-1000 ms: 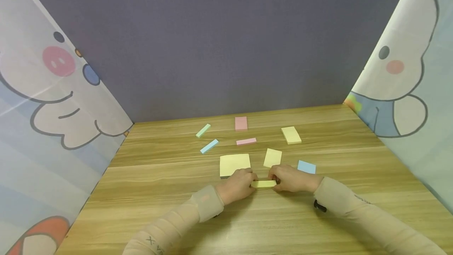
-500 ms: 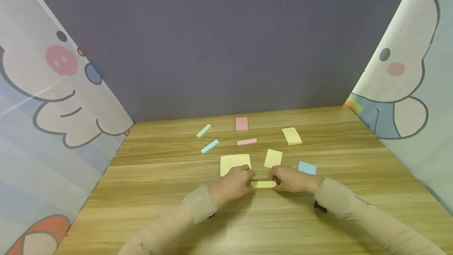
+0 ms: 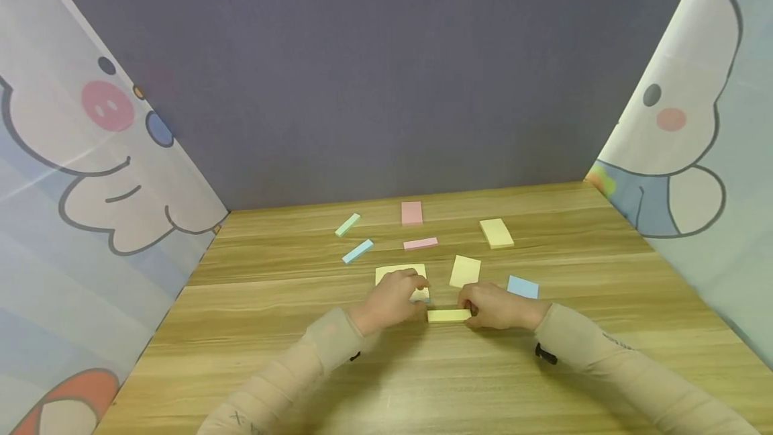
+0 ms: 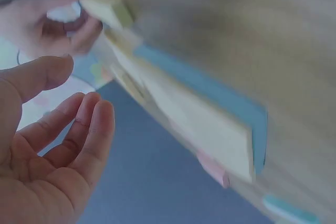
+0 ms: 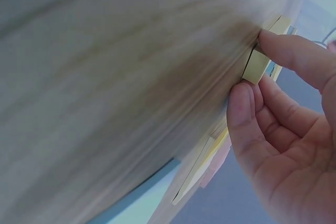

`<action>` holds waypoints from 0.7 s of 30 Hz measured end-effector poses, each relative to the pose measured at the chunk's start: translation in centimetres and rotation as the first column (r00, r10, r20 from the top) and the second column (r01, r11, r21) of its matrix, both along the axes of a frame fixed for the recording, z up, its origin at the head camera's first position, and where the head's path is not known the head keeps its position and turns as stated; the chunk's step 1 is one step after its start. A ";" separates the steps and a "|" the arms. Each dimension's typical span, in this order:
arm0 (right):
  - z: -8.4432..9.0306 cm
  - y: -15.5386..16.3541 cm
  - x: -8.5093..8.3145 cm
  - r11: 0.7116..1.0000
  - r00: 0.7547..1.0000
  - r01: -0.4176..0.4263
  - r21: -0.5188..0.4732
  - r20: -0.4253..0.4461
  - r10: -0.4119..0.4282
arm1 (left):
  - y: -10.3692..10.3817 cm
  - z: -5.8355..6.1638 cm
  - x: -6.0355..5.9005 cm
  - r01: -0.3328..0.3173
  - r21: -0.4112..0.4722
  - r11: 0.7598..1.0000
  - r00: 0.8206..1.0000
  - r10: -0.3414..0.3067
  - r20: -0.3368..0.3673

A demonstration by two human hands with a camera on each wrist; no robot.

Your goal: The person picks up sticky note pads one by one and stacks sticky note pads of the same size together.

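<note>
A narrow yellow sticky-note pad (image 3: pixel 449 315) lies on the wooden table. Its right end is pinched between the thumb and fingers of my right hand (image 3: pixel 496 305), closely seen in the right wrist view, where the yellow strip (image 5: pixel 255 66) sits between the fingertips. My left hand (image 3: pixel 391 299) hovers just left of the strip with nothing in it. Its thumb and fingers are apart in the left wrist view. Behind that hand, partly covered, is a large yellow sticky-note pad (image 3: pixel 392 270). A blue layer (image 4: pixel 210 80) shows beneath the large pad in the left wrist view.
Farther back lie a pink pad (image 3: pixel 412 213), a pink strip (image 3: pixel 420 244), a blue strip (image 3: pixel 358 251) and a green strip (image 3: pixel 347 225). Two yellow pads, one nearer (image 3: pixel 466 271) and one farther (image 3: pixel 497 233), and a blue pad (image 3: pixel 523 286) are around the right hand.
My left hand has come away from the strip's left end and moved left, over the large yellow pad. The right hand and the strip have hardly moved.
</note>
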State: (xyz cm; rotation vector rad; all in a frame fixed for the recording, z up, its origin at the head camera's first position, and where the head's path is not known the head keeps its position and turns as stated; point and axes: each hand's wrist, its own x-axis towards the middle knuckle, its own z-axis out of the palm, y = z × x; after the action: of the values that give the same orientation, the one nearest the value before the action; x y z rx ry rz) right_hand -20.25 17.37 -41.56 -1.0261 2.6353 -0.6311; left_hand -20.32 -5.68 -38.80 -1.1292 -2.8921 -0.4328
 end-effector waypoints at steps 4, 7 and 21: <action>0.0 0.1 0.0 1.000 1.000 -0.005 -0.004 -0.007 0.005 | -0.8 1.0 -1.8 -0.030 0.049 0.998 1.000 0.030 0.001; -0.1 0.1 0.0 1.000 1.000 -0.012 -0.006 -0.020 0.012 | -1.4 1.5 -3.7 -0.071 0.065 0.995 0.997 0.071 -0.001; -0.4 0.1 0.0 1.000 1.000 -0.009 -0.017 -0.008 0.009 | -1.8 0.8 -10.8 -0.212 -0.045 0.976 0.957 0.217 0.195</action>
State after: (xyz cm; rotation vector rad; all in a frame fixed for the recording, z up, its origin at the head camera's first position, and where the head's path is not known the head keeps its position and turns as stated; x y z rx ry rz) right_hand -20.26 17.48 -41.93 -1.0465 2.6354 -0.6503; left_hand -31.14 -7.44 -38.01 -0.8023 -3.1540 -0.5341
